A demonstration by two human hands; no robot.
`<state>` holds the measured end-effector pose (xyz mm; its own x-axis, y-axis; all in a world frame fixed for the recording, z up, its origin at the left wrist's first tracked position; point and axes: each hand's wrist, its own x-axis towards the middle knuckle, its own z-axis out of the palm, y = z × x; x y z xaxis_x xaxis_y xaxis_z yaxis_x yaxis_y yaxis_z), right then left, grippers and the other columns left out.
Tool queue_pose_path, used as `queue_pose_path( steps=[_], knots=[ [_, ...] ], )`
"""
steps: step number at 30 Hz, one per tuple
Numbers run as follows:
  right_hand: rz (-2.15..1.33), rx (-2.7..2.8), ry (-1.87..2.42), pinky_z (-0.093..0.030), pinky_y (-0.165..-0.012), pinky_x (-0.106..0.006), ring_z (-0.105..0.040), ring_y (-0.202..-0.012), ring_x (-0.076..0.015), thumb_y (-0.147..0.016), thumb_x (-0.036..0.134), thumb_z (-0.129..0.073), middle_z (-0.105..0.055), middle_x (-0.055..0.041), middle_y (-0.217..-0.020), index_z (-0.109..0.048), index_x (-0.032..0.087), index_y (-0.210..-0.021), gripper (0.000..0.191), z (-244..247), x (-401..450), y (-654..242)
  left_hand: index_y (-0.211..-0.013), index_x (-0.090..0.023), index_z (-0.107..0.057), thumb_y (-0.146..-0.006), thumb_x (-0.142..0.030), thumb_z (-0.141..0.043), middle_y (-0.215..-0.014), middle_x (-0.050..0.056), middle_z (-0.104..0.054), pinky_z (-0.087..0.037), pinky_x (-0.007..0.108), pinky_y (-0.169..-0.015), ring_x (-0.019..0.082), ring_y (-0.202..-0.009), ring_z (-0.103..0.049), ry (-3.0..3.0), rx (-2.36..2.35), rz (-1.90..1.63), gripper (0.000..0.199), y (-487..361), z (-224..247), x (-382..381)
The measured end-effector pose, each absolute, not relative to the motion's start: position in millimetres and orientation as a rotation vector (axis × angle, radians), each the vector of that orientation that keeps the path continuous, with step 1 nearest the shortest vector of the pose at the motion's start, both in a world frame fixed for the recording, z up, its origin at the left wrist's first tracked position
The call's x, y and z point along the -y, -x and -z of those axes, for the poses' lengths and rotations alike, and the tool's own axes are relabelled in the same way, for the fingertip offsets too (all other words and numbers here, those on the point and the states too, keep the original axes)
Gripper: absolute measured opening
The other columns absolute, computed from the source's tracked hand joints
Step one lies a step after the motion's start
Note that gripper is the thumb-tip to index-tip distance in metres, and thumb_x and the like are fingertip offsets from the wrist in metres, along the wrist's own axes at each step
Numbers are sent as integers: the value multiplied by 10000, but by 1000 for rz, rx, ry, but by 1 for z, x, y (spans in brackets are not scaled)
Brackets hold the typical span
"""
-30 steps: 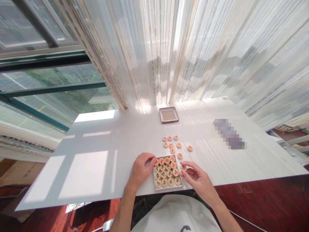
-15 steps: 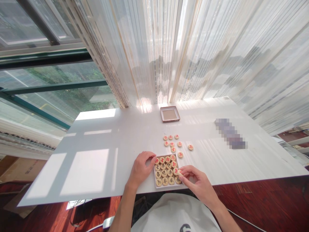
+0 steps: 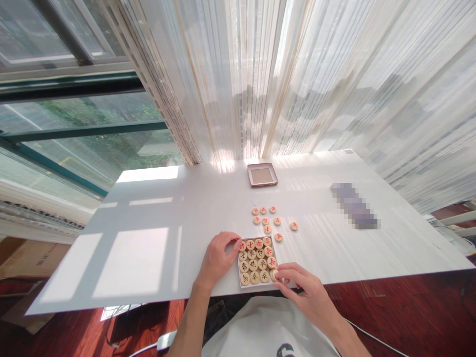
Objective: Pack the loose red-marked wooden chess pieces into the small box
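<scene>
- Head view: a white worktop (image 3: 156, 208) by the curtain (image 3: 297, 74).
- A shallow box (image 3: 239, 265) of round game pieces sits at the near edge.
- The left hand (image 3: 217, 258), fingers curled, steadies the box's left side.
- The right hand (image 3: 303, 287) pinches a piece (image 3: 274, 274) at the box's near right corner.
- Loose pieces (image 3: 267, 220) lie just beyond.

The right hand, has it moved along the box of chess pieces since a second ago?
Yes. The right hand slid toward the person along the box's right edge, to its near right corner.

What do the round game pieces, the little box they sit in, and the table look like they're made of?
Round pieces: likely pale wood, matte tan faces with red or black characters. Box: thin white walls, perhaps card or plastic; unclear. Table: smooth white top with a soft sheen, probably laminate.
</scene>
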<state>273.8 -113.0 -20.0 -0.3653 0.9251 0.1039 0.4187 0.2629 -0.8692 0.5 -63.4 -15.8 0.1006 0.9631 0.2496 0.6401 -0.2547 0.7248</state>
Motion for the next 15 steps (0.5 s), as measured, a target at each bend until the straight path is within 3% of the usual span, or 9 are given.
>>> queue_pose_path(
  steps=[5, 9, 15],
  knots=[
    [-1061, 1932, 1250, -619, -535, -210, -709, -936, -223, -946, 348, -591, -690, -83, -1122, -747, 288, -1052, 199, 20, 114, -273, -985, -244, -678, -968, -289, -556, -992, 46, -710, -528, 377, -867, 213, -936, -649, -1944, -1567, -992, 131, -1, 17, 64],
    [-1025, 1960, 1244, -651, -636, -236, -705, -993, -233, -956, 325, -578, -685, -81, -1125, -753, 299, -1064, 208, 21, 114, -272, -986, -244, -674, -977, -299, -540, -993, 52, -709, -527, 384, -866, 217, -936, -644, -1942, -1558, -993, 145, -1, 16, 64],
    [-877, 2015, 1218, -625, -871, -365, -699, -1003, -239, -961, 282, -583, -696, -68, -1123, -737, 320, -1101, 212, 26, 117, -272, -982, -244, -678, -972, -294, -549, -988, 48, -711, -526, 373, -868, 215, -936, -651, -1944, -1565, -994, 139, -1, 15, 64]
  ],
)
